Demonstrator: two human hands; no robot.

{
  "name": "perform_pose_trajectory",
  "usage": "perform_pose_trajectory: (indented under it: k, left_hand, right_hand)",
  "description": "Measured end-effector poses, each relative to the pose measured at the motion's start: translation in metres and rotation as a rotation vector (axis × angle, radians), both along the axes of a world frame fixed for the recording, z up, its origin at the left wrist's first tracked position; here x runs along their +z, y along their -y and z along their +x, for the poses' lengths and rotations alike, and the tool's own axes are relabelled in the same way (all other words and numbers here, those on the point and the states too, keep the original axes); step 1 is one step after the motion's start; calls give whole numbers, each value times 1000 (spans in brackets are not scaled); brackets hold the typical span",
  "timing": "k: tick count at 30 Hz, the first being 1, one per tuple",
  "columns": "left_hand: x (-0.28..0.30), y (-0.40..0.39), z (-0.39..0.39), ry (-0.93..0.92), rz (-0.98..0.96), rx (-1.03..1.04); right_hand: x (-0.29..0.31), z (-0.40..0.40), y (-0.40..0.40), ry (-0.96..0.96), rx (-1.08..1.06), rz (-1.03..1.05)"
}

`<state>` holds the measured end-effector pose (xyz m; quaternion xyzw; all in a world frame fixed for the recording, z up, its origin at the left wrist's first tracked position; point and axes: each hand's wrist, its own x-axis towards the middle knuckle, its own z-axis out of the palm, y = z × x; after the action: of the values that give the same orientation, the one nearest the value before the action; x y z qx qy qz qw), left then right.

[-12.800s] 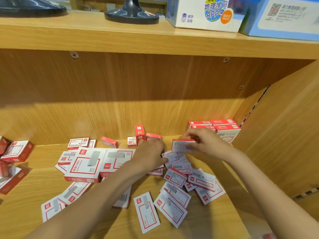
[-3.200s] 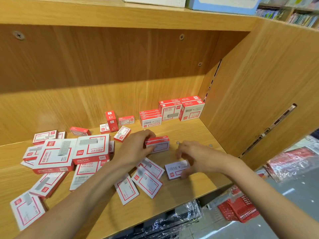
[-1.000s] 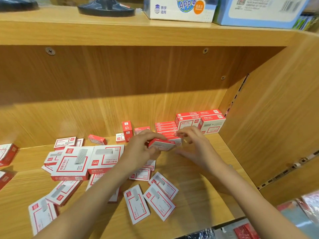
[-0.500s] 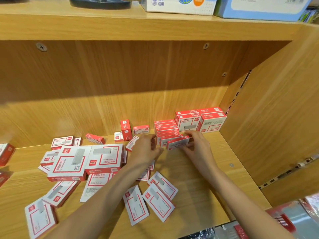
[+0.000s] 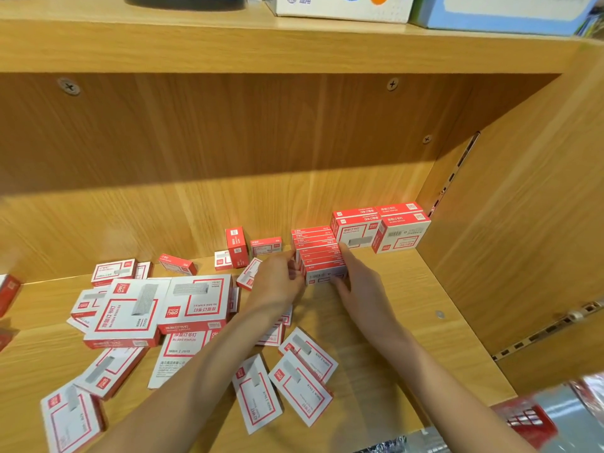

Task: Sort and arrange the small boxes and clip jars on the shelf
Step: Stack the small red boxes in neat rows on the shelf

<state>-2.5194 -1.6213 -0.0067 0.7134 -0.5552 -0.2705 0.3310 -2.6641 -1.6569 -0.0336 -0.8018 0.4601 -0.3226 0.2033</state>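
A wooden shelf (image 5: 408, 289) holds red-and-white staple boxes. At the far right, a row of small boxes (image 5: 318, 253) stands on edge just left of 2 larger boxes (image 5: 380, 228). The left hand (image 5: 277, 284) and right hand (image 5: 361, 286) press straightened fingers against the ends of the nearest box (image 5: 325, 276), squeezing it between them. Loose boxes (image 5: 281, 384) lie scattered flat at the near left.

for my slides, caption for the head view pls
Both hands, left and right, square up a row of small staple boxes on a wooden shelf.
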Motion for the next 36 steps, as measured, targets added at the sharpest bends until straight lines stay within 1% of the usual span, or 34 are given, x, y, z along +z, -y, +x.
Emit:
perform_pose_trajectory:
  k: [3, 8, 12, 15, 17, 20, 21, 22, 23, 24, 25, 27, 29, 31, 34, 36]
  left_hand:
    - [-1, 0, 1, 8, -2, -19]
    - [-2, -5, 5, 12, -13, -76]
    - [-2, -8, 5, -2, -30, -127]
    - [7, -10, 4, 28, 0, -90]
    - [14, -15, 6, 36, -16, -43]
    - [20, -34, 18, 109, -118, -40]
    - [19, -44, 24, 149, -166, -84]
    - [18, -54, 30, 184, -203, -142]
    - [17, -65, 36, 218, -213, -206]
    - [15, -75, 42, 258, -201, -269]
    - [13, -83, 47, 306, -180, -333]
    - [5, -93, 55, 428, -148, -462]
    - [-1, -96, 59, 506, -92, -532]
    - [-4, -96, 62, 526, -55, -547]
    - [-2, -95, 65, 535, -2, -582]
    - [2, -96, 66, 547, 21, -603]
  right_hand:
    - [-2, 3, -3, -17, 18, 13]
    - [4, 2, -2, 25, 70, 23]
    - [8, 5, -3, 32, 68, 13]
    - [12, 6, -5, 35, 80, -2]
    - [12, 2, -4, 20, 59, -47]
    - [18, -7, -12, -58, 16, -120]
    - [22, -11, -19, -82, 42, -92]
    - [29, -14, -28, -117, 92, -17]
    - [34, -16, -38, -179, 160, 111]
    - [38, -16, -48, -267, 230, 251]
    - [39, -15, -57, -366, 294, 324]
    - [37, -10, -69, -548, 371, 303]
    - [37, -4, -77, -637, 392, 271]
    - [39, 2, -80, -610, 378, 313]
    - [40, 4, -79, -449, 317, 388]
    - [40, 0, -75, -381, 270, 409]
